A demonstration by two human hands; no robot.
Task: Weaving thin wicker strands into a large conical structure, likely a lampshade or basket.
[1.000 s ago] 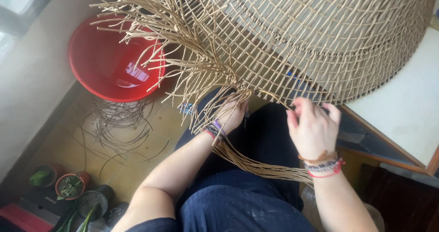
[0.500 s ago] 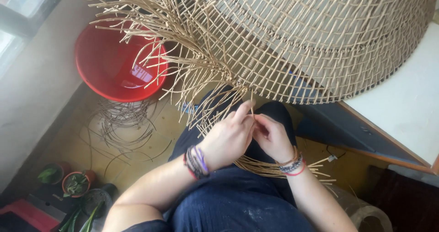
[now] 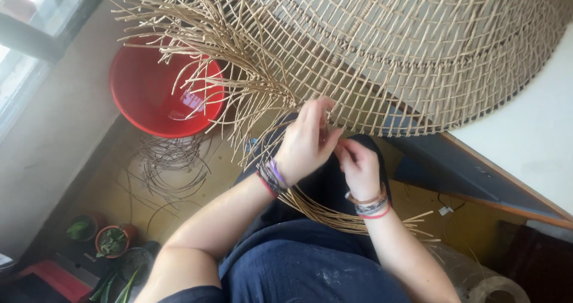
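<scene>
A large open-weave rattan dome (image 3: 418, 46) fills the top of the view, its rim hanging over my lap. Loose cane ends (image 3: 203, 52) splay out from its left edge. My left hand (image 3: 307, 142) reaches up to the rim, fingers pinched on a cane strand at the weave's edge. My right hand (image 3: 357, 165) sits just beside it, fingers curled on the same strands. A bundle of loose canes (image 3: 352, 216) runs under my wrists across my dark blue trousers (image 3: 310, 267). Both wrists wear bracelets.
A red plastic basin (image 3: 161, 94) stands on the floor at left, with coils of cane (image 3: 173, 165) beside it. Small potted plants (image 3: 110, 240) sit at lower left. A white table (image 3: 525, 160) with a wooden edge is at right.
My hands, apart a second ago, came together at the rim. Both have since risen a little higher against the weave. The view shifted slightly.
</scene>
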